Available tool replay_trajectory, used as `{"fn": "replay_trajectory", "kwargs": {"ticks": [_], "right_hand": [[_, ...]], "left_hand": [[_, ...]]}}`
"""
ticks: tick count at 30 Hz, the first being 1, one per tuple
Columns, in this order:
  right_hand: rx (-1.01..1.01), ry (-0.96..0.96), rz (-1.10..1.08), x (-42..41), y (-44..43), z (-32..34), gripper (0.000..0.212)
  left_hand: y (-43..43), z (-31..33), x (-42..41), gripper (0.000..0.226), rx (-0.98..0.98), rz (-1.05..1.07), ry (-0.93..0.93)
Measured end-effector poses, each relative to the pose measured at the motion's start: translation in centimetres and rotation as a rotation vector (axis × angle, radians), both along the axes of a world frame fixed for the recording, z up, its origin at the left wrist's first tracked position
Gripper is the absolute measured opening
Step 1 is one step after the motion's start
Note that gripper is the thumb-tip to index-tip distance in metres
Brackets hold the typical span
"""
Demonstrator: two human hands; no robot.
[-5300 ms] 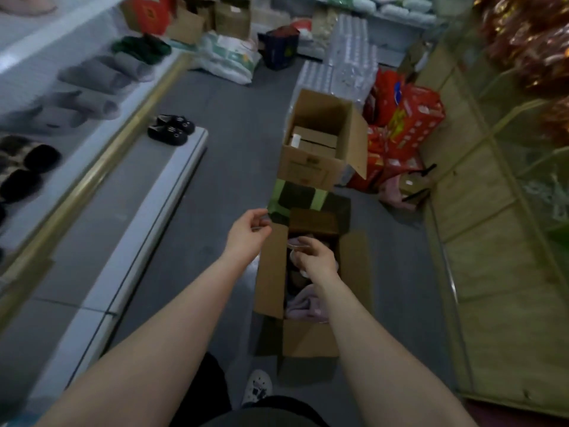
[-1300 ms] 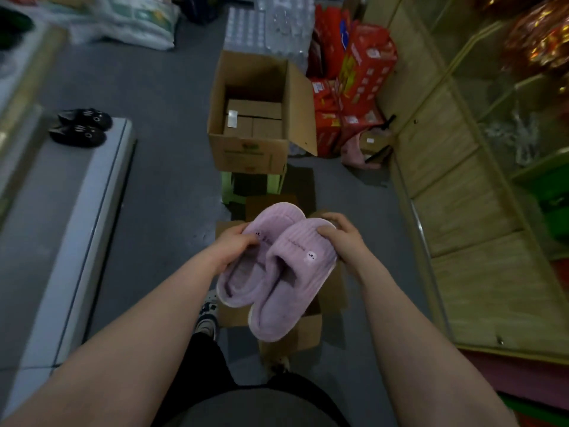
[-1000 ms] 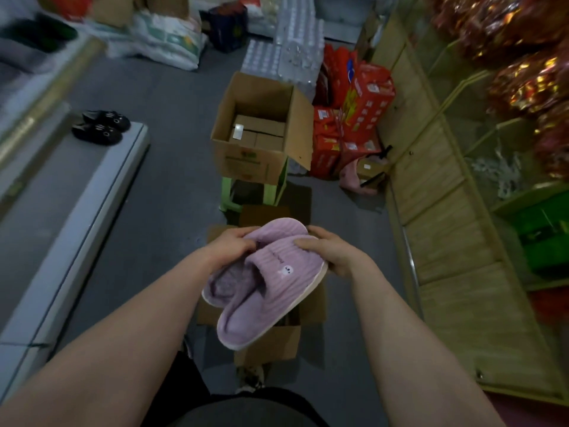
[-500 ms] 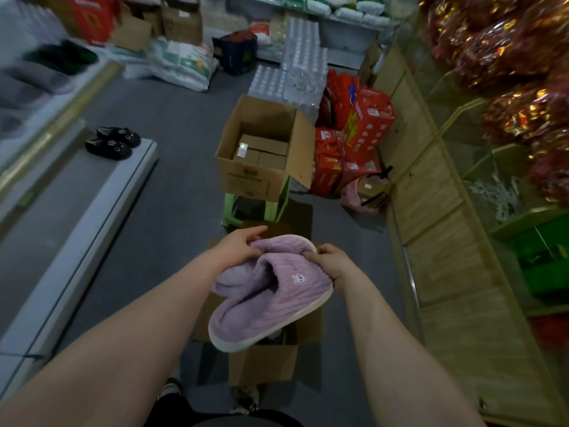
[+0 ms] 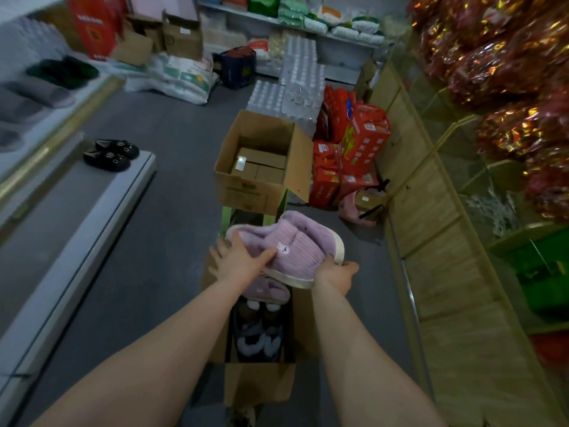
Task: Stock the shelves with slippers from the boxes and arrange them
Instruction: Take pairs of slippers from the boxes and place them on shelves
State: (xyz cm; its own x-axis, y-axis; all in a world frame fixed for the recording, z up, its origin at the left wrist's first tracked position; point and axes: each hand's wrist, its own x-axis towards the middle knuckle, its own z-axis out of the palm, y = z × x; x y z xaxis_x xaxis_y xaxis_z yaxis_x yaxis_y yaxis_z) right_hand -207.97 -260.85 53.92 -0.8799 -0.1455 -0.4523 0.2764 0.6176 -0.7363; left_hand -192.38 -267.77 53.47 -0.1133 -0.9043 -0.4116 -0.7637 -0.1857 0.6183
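lilac slippers (image 5: 295,251) have swung round since half a second ago: long axis now roughly crosswise, fluffy openings far-left, toes toward the right hand (image 5: 337,272), above the open cardboard box (image 5: 258,383). ribbed plush uppers, rounded cream sole rim. left hand (image 5: 240,261) lies spread on the upper, fingers fairly straight; right hand grips the sole edge.

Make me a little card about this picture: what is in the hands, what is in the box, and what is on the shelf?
in the hands: purple slippers, held above the open box
left hand: lies on top of them
right hand: holds their sole edge
in the box: other slippers, purple and dark
low shelf: black slippers, one pair
other box: on a green stool, cartons inside
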Motion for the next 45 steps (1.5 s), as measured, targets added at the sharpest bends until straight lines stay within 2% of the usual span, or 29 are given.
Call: {"fn": "replay_trajectory", "kwargs": {"ticks": [2, 3, 4, 5, 7, 11, 15, 18, 23, 29, 35, 40, 45], "right_hand": [[-0.06, -0.047, -0.072, 0.7, -0.5, 0.1, 0.04], [-0.093, -0.078, -0.094, 1.1, -0.6, 0.2, 0.042], [-0.119, -0.115, -0.101, 1.5, -0.7, 0.3, 0.044], [-0.134, -0.153, -0.09, 2.0, -0.7, 0.5, 0.045], [-0.145, -0.207, -0.028, 2.8, -0.7, 0.9, 0.045], [-0.154, -0.274, 0.083, 2.7, 0.0, 0.9, 0.045], [-0.248, -0.397, 0.02, 2.5, 1.1, 0.7, 0.045], [-0.372, -0.518, -0.039, 3.1, 1.5, 0.1, 0.039], [-0.56, -0.684, 0.006, 4.6, 1.8, -1.2, 0.053], [-0.632, -0.683, 0.171, 7.6, 2.0, -0.6, 0.048], [-0.637, -0.664, 0.42, 12.9, 3.0, 0.7, 0.044], [-0.658, -0.711, 0.581, 20.5, 4.8, 2.1, 0.048], [-0.671, -0.798, 0.724, 30.5, 8.2, 3.0, 0.062]], "left_hand": [[0.6, -0.1, -0.7, 0.133, 0.236, 0.254, 0.354], [0.9, -0.2, -1.0, 0.135, 0.366, 0.391, 0.577], [1.3, 0.3, -1.2, 0.122, 0.481, 0.467, 0.763], [1.4, 0.7, -1.4, 0.099, 0.561, 0.476, 0.901], [1.5, 0.8, -1.9, 0.07, 0.566, 0.443, 1.021], [1.0, 0.4, -1.6, 0.058, 0.366, 0.582, 1.05], [1.6, -0.1, 0.9, 0.05, 0.321, 0.595, 1.137], [2.9, -1.3, 3.8, 0.053, 0.298, 0.489, 1.216], [5.0, -2.9, 7.2, 0.059, 0.272, 0.421, 1.245], [6.1, -1.4, 10.4, 0.07, 0.179, 0.436, 1.258], [7.7, 0.4, 16.7, 0.094, 0.136, 0.401, 1.286], [10.7, 1.5, 24.9, 0.091, 0.047, 0.491, 1.305], [15.4, 3.5, 34.7, 0.084, -0.084, 0.66, 1.207]]}}
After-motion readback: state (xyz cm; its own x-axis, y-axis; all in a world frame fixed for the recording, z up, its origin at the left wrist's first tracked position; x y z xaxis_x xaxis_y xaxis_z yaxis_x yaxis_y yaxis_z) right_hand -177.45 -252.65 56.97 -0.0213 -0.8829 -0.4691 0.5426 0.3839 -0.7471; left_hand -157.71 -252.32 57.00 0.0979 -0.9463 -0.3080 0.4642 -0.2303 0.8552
